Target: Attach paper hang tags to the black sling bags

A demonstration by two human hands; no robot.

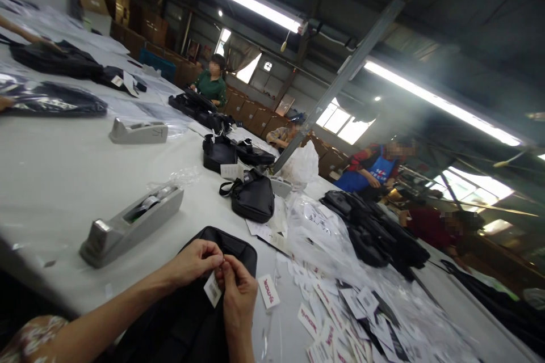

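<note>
My left hand and my right hand meet over a black bag, thumbs and fingertips pinched together. A small white hang tag with printing on it dangles just under the pinched fingertips. Both hands are closed at its upper end; the fingers hide any cord or fastener there. The bag lies in front of me at the table's near edge, partly covered by my forearms. Right beside my right hand, a white tag with red lettering lies on the table.
Grey tape dispensers stand to the left. Ahead sit a small black bag and several others. Loose tags, clear plastic bags and a pile of black bags spread to the right. Co-workers stand around the white table.
</note>
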